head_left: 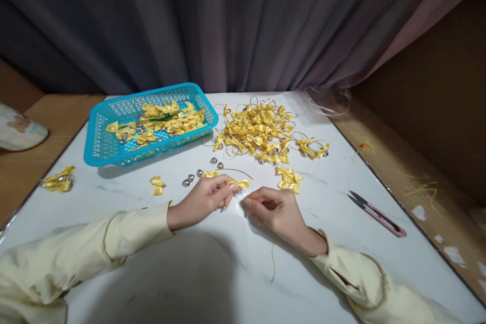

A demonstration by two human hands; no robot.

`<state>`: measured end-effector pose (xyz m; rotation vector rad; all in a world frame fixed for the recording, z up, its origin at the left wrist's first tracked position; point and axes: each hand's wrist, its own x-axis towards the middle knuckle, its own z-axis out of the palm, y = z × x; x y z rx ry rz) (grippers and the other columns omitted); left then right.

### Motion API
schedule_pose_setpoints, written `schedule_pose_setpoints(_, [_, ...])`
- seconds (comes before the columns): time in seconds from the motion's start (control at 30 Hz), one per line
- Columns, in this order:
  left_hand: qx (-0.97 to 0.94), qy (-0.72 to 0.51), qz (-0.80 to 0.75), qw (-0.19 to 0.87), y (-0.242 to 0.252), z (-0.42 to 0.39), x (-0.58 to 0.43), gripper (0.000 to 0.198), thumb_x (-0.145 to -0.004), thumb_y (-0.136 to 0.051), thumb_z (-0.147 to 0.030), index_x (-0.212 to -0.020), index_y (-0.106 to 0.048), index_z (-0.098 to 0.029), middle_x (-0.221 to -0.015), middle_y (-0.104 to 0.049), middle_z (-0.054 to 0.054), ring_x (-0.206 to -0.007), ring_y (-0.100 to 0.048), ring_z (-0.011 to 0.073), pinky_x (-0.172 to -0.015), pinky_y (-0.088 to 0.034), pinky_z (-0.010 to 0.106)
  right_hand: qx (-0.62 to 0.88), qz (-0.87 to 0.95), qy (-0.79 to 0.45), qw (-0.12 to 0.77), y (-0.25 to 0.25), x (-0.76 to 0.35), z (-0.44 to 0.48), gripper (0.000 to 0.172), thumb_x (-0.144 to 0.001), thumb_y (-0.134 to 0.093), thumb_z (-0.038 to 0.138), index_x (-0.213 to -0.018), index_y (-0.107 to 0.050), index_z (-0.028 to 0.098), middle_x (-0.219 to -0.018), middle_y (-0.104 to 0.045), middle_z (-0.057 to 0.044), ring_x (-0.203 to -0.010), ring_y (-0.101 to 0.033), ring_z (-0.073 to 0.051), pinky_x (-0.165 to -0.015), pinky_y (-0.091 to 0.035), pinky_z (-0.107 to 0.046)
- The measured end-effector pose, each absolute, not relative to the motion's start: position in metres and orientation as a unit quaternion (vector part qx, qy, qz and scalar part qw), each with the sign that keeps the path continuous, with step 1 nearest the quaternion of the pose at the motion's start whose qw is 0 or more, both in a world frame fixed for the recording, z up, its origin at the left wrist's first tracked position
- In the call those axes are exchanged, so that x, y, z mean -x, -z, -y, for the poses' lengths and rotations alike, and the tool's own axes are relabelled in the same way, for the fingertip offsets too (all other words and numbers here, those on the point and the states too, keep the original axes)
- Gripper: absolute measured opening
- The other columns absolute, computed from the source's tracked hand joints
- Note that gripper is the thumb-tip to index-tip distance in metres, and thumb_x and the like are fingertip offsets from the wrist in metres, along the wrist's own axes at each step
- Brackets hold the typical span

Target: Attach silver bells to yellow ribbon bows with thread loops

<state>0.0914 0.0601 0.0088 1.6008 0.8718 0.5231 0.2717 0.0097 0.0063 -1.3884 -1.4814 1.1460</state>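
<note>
My left hand (207,197) pinches a yellow ribbon bow (243,183) above the middle of the white table. Close on its right, my right hand (279,212) is closed with thumb and forefinger together on a thin gold cord (272,263), whose loose end hangs below the hand. Another stretch of cord curves out behind the bow. Several silver bells (191,178) lie just beyond my left hand, beside a loose yellow bow (157,185). A few more yellow bows (289,180) rest behind my right hand. My fingers partly hide where cord and bow meet.
A blue plastic basket (93,136) with yellow bows and bells stands at back left. Right of it is a heap of bows on cord loops (258,129). Thread snips (377,214) lie at right. A bow bundle (58,179) sits at the left edge; a dark curtain (228,25) hangs behind.
</note>
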Motion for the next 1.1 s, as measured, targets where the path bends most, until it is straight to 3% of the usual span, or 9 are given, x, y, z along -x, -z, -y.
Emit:
schedule_pose_setpoints(0.33, [-0.62, -0.231, -0.373, 0.65, -0.0105, -0.0596, -0.0917, 0.036, -0.091, -0.044, -0.038, -0.063, -0.047, -0.014, -0.052, -0.042, -0.005, -0.044, -0.032, 0.0053, -0.045, -0.025, 0.022, 0.54, 0.587, -0.454, 0.397, -0.0057, -0.2716, -0.0081, 0.018, -0.075, -0.058, 0.024, -0.06, -0.064, 0.014, -0.045, -0.055, 0.001, -0.038, -0.039, -0.006, -0.035, -0.03, -0.019])
schedule_pose_setpoints(1.1, [-0.633, -0.232, -0.379, 0.634, -0.0089, -0.0598, -0.093, 0.035, -0.091, -0.044, -0.036, -0.064, -0.047, -0.015, -0.051, -0.044, -0.005, -0.045, -0.035, 0.0056, -0.046, -0.028, 0.021, 0.54, 0.603, -0.44, 0.388, -0.0045, -0.2713, -0.0076, 0.02, -0.077, -0.057, 0.023, -0.061, -0.065, 0.013, -0.048, -0.06, -0.001, -0.04, -0.041, -0.006, -0.038, -0.033, -0.018])
